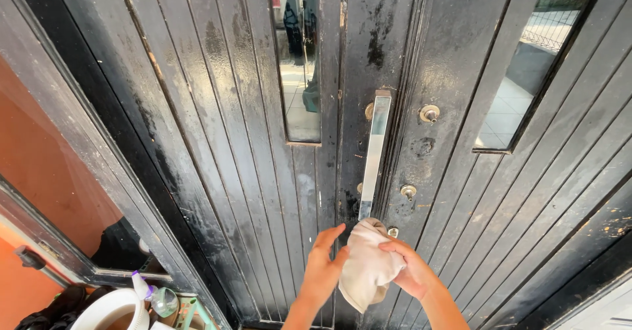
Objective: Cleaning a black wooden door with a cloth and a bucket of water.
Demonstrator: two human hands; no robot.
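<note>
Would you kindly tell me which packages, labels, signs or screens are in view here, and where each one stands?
Spray bottle: the only package, low at the left by the door's foot, beside a white bucket; clear greenish body, white trigger head, purple collar.
No labels, signs or screens can be made out.

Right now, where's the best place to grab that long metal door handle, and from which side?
Grip the door handle on its bare middle stretch, coming in from the front and wrapping around its narrow upright bar. Its lower end is covered by the cloth held between the left hand and right hand.
</note>
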